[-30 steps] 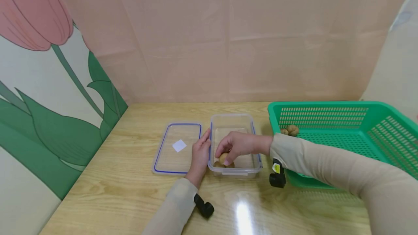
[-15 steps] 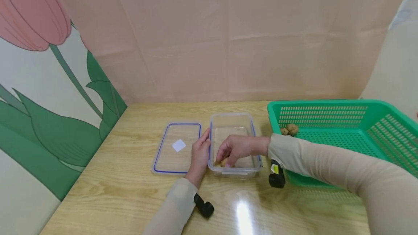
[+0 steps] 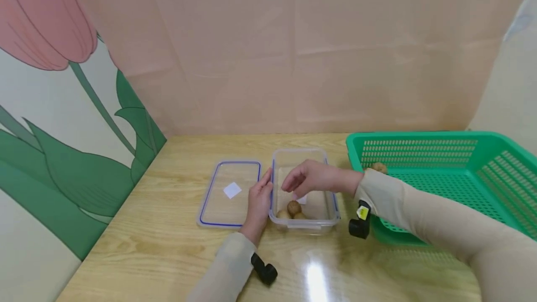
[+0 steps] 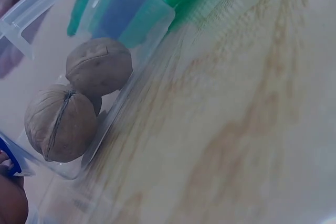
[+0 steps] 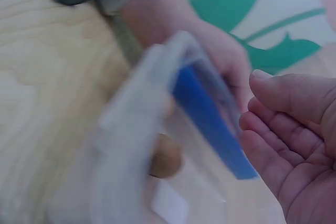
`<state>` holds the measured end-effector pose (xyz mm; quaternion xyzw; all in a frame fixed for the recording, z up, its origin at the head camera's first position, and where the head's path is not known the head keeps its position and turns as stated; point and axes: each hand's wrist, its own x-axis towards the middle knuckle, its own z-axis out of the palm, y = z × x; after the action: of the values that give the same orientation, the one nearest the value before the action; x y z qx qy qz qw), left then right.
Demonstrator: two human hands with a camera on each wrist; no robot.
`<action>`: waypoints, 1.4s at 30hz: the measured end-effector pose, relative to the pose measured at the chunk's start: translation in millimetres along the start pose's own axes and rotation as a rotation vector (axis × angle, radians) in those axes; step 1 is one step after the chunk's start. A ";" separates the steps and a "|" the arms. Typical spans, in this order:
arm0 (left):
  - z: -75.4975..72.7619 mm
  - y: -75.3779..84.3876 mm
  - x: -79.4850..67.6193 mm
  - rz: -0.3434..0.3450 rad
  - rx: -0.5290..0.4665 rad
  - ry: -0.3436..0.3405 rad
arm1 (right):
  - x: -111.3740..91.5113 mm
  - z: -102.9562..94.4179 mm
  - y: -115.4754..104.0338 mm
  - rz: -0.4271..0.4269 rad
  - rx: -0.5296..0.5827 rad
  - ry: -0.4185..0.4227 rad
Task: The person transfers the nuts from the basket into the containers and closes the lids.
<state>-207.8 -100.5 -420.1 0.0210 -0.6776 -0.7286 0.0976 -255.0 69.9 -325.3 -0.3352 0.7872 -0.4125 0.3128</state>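
loading, likely: walnuts (image 3: 294,207) in container (image 3: 310,223) below loose, empty right hand (image 3: 312,176); flat left hand (image 3: 258,202) against container's left wall. next, probably reach into basket (image 3: 419,135) right of container.

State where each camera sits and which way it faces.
Head: worn on the head, facing forward and down at the clear container, blue-edged lid and green basket; left hand and right hand show.
Left wrist: on that wrist, facing the container and its walnuts; part of a hand shows at left.
Right wrist: on that wrist, facing across the container; both hands show.
Shared: head and left wrist both show walnuts and basket.
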 end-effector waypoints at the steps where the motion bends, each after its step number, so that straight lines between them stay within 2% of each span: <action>1: 0.3 0.2 -0.2 -0.001 0.000 -0.004 | -1.8 -4.0 -0.3 0.007 0.014 0.021; 9: 2.6 -3.9 0.8 0.017 -0.003 0.017 | -18.3 -34.5 -5.7 -0.007 0.005 0.147; 15: 3.2 -5.8 0.5 0.036 -0.007 0.022 | -32.5 -45.3 -1.4 0.001 0.010 0.175; 25: 3.3 -5.9 -0.3 0.029 -0.024 0.020 | -63.2 -63.4 7.8 0.007 -0.013 0.298; 31: 3.7 -7.8 -0.2 0.022 -0.012 0.025 | -81.4 -74.2 21.3 -0.005 -0.024 0.354; 35: 3.5 -7.7 -0.7 0.011 -0.003 0.030 | -91.1 -80.1 30.6 -0.025 0.012 0.378; 42: 3.2 -5.7 -0.9 -0.002 -0.011 0.033 | -103.7 -91.5 44.4 -0.007 -0.008 0.414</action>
<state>-208.2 -96.8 -425.5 0.0332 -0.6719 -0.7320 0.1078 -277.2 210.9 -298.6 -0.2474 0.8350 -0.4707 0.1416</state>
